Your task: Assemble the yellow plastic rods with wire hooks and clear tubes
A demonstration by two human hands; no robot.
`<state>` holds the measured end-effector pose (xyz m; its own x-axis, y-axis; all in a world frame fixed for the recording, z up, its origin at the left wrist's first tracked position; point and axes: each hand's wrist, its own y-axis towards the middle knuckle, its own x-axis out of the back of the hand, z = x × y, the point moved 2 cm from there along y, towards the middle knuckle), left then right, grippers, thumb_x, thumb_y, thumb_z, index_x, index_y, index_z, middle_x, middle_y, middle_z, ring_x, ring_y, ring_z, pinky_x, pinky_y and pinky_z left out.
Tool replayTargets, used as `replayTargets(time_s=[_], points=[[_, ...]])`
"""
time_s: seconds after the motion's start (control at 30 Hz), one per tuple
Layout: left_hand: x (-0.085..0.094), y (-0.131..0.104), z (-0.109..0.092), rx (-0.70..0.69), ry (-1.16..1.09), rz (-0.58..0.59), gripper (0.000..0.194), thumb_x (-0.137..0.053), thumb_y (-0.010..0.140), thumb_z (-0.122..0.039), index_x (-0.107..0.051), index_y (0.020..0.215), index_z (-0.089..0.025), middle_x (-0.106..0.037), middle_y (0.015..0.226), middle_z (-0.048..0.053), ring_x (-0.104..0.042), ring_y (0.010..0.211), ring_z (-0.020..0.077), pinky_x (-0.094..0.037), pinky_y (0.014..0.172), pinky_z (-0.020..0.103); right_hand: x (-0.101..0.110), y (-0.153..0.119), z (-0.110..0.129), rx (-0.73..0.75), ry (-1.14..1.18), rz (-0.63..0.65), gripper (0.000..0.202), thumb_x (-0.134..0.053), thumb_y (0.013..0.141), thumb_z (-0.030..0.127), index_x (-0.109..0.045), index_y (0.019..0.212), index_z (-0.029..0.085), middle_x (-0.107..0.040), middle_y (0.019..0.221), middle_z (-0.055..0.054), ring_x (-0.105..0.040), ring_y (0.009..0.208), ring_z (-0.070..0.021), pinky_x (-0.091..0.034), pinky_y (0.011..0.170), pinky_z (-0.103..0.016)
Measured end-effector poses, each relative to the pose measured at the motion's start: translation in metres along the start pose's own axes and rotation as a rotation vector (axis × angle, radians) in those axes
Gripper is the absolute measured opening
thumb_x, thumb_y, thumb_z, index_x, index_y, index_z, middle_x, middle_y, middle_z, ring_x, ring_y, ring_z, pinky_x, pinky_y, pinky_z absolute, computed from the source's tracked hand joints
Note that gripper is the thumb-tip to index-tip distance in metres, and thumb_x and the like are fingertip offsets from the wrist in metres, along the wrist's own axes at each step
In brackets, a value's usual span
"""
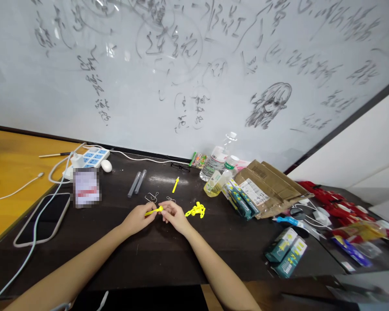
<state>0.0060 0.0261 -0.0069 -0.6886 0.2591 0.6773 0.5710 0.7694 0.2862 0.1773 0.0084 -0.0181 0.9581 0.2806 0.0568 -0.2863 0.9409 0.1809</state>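
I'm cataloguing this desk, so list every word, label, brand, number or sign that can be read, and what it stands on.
None reads clearly enough to quote.
Whiteboard: large handwritten characters, too cursive to read surely.
Carton label: print and handwriting, too blurred.
Bottle labels: too small.
Teal boxes: yellow and white lettering, too blurred.
Snack packet: too small.
White item with a red band: pixelated.
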Motion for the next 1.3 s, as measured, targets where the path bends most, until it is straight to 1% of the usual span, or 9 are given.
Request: replayTargets(time_s=[0.33, 0.5, 0.6, 0.67, 0.77, 0.87, 1.03, 1.13, 1.3], points=[[-0.006, -0.002, -0.006, -0.074, 0.13, 0.074, 0.031, -0.03, 0.093, -0.037, -0.055, 0.085, -0.021, -0.061, 0.078, 0.001, -0.058, 0.072, 0.015, -0.04, 0.065, 0.023, -0.002, -0.001, -0.009, 0.016, -0.156, -0.083, 0.025, -0.057, 0.08, 0.042, -0.05, 0.078, 0.019, -0.051, 0.055, 0.006, -0.043, 0.049, -0.0083, -0.034, 0.051, -0.021], [-0.004, -0.005, -0.01, 0.007, 0.123, 0.019, 0.03, -0.037, 0.09, -0.042, -0.05, 0.109, -0.023, -0.066, 0.083, 0.0, -0.063, 0.071, 0.0168, -0.041, 0.063, 0.023, -0.004, -0.004, -0.006, 0.031, -0.252, -0.095, 0.024, -0.055, 0.082, 0.043, -0.05, 0.078, 0.02, -0.049, 0.058, 0.005, -0.046, 0.053, -0.0099, -0.036, 0.054, -0.022], [-0.003, -0.005, -0.012, 0.002, 0.132, -0.001, 0.033, -0.039, 0.089, -0.044, -0.051, 0.115, -0.027, -0.067, 0.096, 0.001, -0.064, 0.082, 0.0184, -0.042, 0.07, 0.024, 0.005, 0.003, 0.004, 0.069, -0.401, -0.113, 0.025, -0.041, 0.09, 0.041, -0.052, 0.082, 0.02, -0.054, 0.069, 0.002, -0.05, 0.062, -0.0113, -0.04, 0.062, -0.024], [-0.003, -0.005, -0.011, 0.009, 0.149, -0.003, 0.03, -0.038, 0.089, -0.041, -0.053, 0.111, -0.026, -0.067, 0.093, 0.001, -0.063, 0.081, 0.0182, -0.042, 0.069, 0.025, 0.016, 0.021, 0.011, 0.089, -0.545, -0.155, 0.024, -0.036, 0.092, 0.037, -0.053, 0.09, 0.02, -0.058, 0.08, 0.0, -0.054, 0.07, -0.0125, -0.042, 0.069, -0.025], [-0.005, -0.004, -0.01, 0.001, 0.187, -0.006, 0.021, -0.036, 0.088, -0.028, -0.054, 0.096, -0.022, -0.061, 0.078, 0.0, -0.058, 0.068, 0.0159, -0.04, 0.064, 0.024, 0.034, 0.068, 0.015, 0.12, -0.924, -0.16, 0.02, -0.045, 0.087, 0.029, -0.053, 0.104, 0.02, -0.057, 0.103, -0.004, -0.053, 0.092, -0.0158, -0.041, 0.083, -0.029], [-0.007, -0.003, -0.012, -0.066, 0.228, -0.008, 0.016, -0.036, 0.082, -0.017, -0.052, 0.085, -0.02, -0.055, 0.079, 0.0, -0.054, 0.068, 0.0143, -0.039, 0.063, 0.024, 0.049, 0.124, 0.007, -0.03, -1.331, -0.132, 0.029, -0.044, 0.087, 0.022, -0.051, 0.115, 0.019, -0.05, 0.12, -0.008, -0.046, 0.109, -0.019, -0.037, 0.092, -0.03], [-0.012, -0.003, -0.013, -0.179, 0.348, 0.015, 0.013, -0.04, 0.081, -0.016, -0.051, 0.084, -0.021, -0.054, 0.08, 0.0, -0.054, 0.068, 0.0134, -0.038, 0.062, 0.023, 0.059, 0.19, -0.013, -0.101, -1.424, -0.129, 0.041, -0.036, 0.086, 0.009, -0.047, 0.124, 0.017, -0.048, 0.126, -0.012, -0.045, 0.113, -0.0211, -0.038, 0.09, -0.032], [-0.014, -0.002, -0.009, -0.203, 0.406, -0.011, 0.01, -0.042, 0.084, -0.023, -0.052, 0.086, -0.021, -0.055, 0.081, 0.0, -0.055, 0.069, 0.0135, -0.039, 0.061, 0.023, 0.059, 0.212, -0.02, -0.121, -1.458, -0.114, 0.046, -0.035, 0.084, 0.004, -0.046, 0.126, 0.018, -0.047, 0.128, -0.013, -0.046, 0.112, -0.0202, -0.039, 0.088, -0.031], [-0.017, 0.0, -0.003, -0.219, 0.426, -0.022, 0.01, -0.045, 0.084, -0.024, -0.054, 0.086, -0.021, -0.057, 0.08, -0.001, -0.056, 0.068, 0.0127, -0.039, 0.059, 0.022, 0.054, 0.233, -0.017, -0.103, -1.519, -0.104, 0.04, -0.032, 0.084, 0.0, -0.054, 0.113, 0.015, -0.052, 0.119, -0.015, -0.048, 0.108, -0.0207, -0.04, 0.083, -0.031]])
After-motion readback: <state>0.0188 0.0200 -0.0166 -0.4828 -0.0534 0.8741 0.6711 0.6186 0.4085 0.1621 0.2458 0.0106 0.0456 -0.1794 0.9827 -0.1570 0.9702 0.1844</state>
